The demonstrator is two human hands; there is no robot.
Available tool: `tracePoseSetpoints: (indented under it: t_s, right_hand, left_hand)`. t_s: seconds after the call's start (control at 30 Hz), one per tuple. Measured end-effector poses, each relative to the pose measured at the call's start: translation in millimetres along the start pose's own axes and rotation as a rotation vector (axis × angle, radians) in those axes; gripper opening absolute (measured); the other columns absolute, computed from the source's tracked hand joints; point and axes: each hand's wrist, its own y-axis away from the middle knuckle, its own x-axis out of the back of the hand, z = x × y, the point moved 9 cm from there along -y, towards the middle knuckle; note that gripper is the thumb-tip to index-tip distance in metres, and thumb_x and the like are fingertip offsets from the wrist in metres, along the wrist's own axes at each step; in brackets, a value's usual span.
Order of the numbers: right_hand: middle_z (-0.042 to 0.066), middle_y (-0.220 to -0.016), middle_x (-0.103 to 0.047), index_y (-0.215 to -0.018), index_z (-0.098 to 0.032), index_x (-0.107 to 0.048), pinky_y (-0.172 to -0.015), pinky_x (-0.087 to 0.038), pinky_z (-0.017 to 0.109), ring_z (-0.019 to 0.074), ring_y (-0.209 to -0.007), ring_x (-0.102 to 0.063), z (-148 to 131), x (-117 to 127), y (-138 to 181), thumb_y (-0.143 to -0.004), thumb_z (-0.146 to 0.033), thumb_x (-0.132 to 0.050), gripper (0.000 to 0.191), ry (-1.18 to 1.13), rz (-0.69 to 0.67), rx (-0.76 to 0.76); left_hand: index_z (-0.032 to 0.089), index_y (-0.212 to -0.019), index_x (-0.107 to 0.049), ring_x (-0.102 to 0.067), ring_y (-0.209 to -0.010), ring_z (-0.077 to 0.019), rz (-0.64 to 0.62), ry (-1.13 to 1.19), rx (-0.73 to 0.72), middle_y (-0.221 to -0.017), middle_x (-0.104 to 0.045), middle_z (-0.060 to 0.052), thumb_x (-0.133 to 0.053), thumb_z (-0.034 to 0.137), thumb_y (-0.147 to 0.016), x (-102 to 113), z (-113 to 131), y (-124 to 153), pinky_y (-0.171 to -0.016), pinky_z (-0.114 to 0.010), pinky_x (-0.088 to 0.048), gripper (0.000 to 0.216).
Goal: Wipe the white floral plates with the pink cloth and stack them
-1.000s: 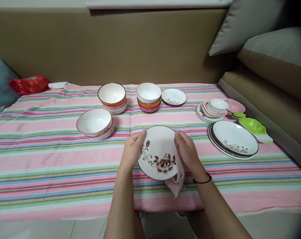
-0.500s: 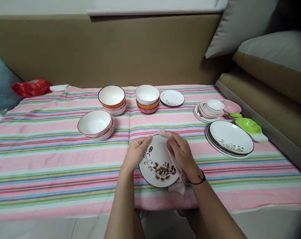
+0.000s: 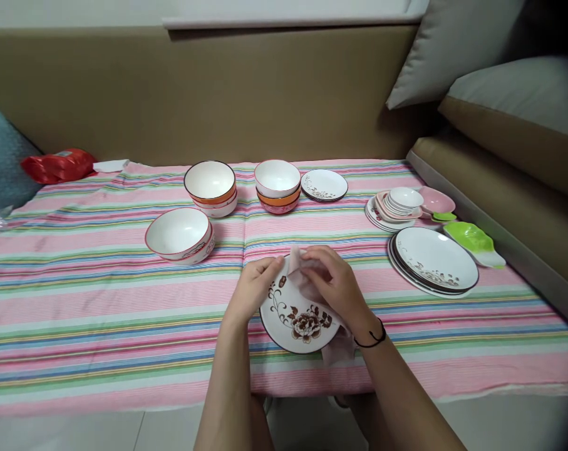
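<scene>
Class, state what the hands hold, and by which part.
The left hand holds the flowered plate by its upper-left rim, thumb on top; the right hand grips a pale cloth near its upper end.

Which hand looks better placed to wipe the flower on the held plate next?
Probably the right hand: it holds the pink cloth over the flowered plate. The left hand grips the plate's left edge and shows no cloth, so it seems better suited to steadying.

Soft, even light fills the view, the cloth slightly blurred and the right corners black.
</scene>
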Motion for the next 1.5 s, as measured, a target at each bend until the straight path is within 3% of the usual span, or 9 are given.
tracePoseSetpoints:
  t_s: [0.2,0.37,0.57,0.83,0.93,1.1,1.27,1.4,1.5]
  right_hand:
    - [0.001,-0.087,-0.067,-0.097,-0.025,-0.06,-0.068,-0.046,0.028,0.0168,-0.076,-0.061,4,-14,7,-0.087,-0.021,-0.052,0.013,-0.015,-0.068,-0.097]
    - [0.001,-0.093,-0.067,-0.103,-0.025,-0.064,-0.074,-0.047,0.028,0.0168,-0.085,-0.061,-3,-18,5,-0.09,-0.019,-0.049,0.021,-0.044,-0.121,-0.036]
    - [0.002,-0.092,-0.063,-0.126,-0.031,-0.059,-0.072,-0.049,0.027,0.0155,-0.081,-0.059,-4,-24,7,-0.095,-0.022,-0.042,0.037,0.091,-0.249,0.013]
    - [0.004,-0.106,-0.067,-0.133,-0.029,-0.049,-0.08,-0.05,0.033,0.0196,-0.093,-0.063,9,-18,6,-0.094,-0.03,-0.046,0.039,0.057,-0.168,-0.078]
    - [0.003,-0.101,-0.068,-0.124,-0.026,-0.051,-0.074,-0.051,0.031,0.0192,-0.085,-0.065,14,-13,6,-0.09,-0.031,-0.052,0.034,0.016,-0.121,-0.159]
    - [0.002,-0.104,-0.069,-0.107,-0.026,-0.063,-0.083,-0.048,0.031,0.0176,-0.094,-0.064,1,-15,2,-0.092,-0.026,-0.048,0.021,-0.021,-0.153,-0.065]
    - [-0.001,-0.087,-0.068,-0.096,-0.023,-0.065,-0.069,-0.043,0.026,0.0155,-0.077,-0.06,8,-21,3,-0.086,-0.034,-0.061,0.015,-0.051,-0.23,-0.15]
    - [-0.004,-0.059,-0.045,-0.064,-0.018,-0.05,-0.054,-0.03,0.024,0.0105,-0.059,-0.041,21,-23,6,-0.089,-0.042,-0.054,0.035,-0.151,-0.213,-0.283]
    - [-0.005,-0.057,-0.033,-0.061,-0.019,-0.042,-0.052,-0.024,0.025,0.0098,-0.056,-0.032,30,-19,10,-0.09,-0.047,-0.05,0.041,-0.215,-0.116,-0.384]
  left_hand:
    - [0.016,-0.065,-0.055,-0.037,-0.053,-0.0101,-0.17,-0.062,0.047,-0.059,-0.045,0.002,-0.055,0.057,-0.081,-16,-1,6,-0.049,-0.023,-0.028,0.044]
    - [0.016,-0.06,-0.052,-0.032,-0.051,-0.0088,-0.18,-0.112,0.0,-0.055,-0.04,0.003,-0.06,0.053,-0.078,-17,4,6,-0.046,-0.022,-0.023,0.042]
    - [0.015,-0.073,-0.068,-0.045,-0.061,-0.0125,-0.136,-0.198,-0.036,-0.068,-0.057,0.0,-0.069,0.042,-0.071,-17,5,3,-0.054,-0.023,-0.034,0.026]
    - [0.016,-0.063,-0.054,-0.038,-0.05,-0.0102,-0.078,-0.057,0.051,-0.056,-0.047,0.002,-0.055,0.058,-0.08,-17,-1,3,-0.047,-0.023,-0.027,0.046]
    - [0.017,-0.059,-0.048,-0.035,-0.048,-0.01,-0.017,-0.088,0.061,-0.052,-0.042,0.003,-0.05,0.06,-0.081,-10,-3,1,-0.046,-0.024,-0.025,0.048]
    - [0.016,-0.064,-0.053,-0.041,-0.053,-0.0113,0.012,-0.092,0.013,-0.058,-0.047,0.002,-0.047,0.054,-0.084,-8,3,1,-0.05,-0.024,-0.032,0.043]
    - [0.017,-0.075,-0.059,-0.044,-0.049,-0.0102,-0.089,-0.038,0.053,-0.057,-0.053,0.003,-0.068,0.052,-0.072,-13,0,3,-0.046,-0.021,-0.03,0.037]
    - [0.017,-0.079,-0.062,-0.043,-0.044,-0.0087,-0.045,-0.085,0.084,-0.051,-0.053,0.004,-0.076,0.047,-0.066,2,-3,5,-0.042,-0.02,-0.027,0.036]
    - [0.015,-0.07,-0.065,-0.05,-0.048,-0.0105,0.076,-0.039,0.071,-0.057,-0.059,0.0,-0.075,0.047,-0.067,20,-2,6,-0.045,-0.021,-0.034,0.034]
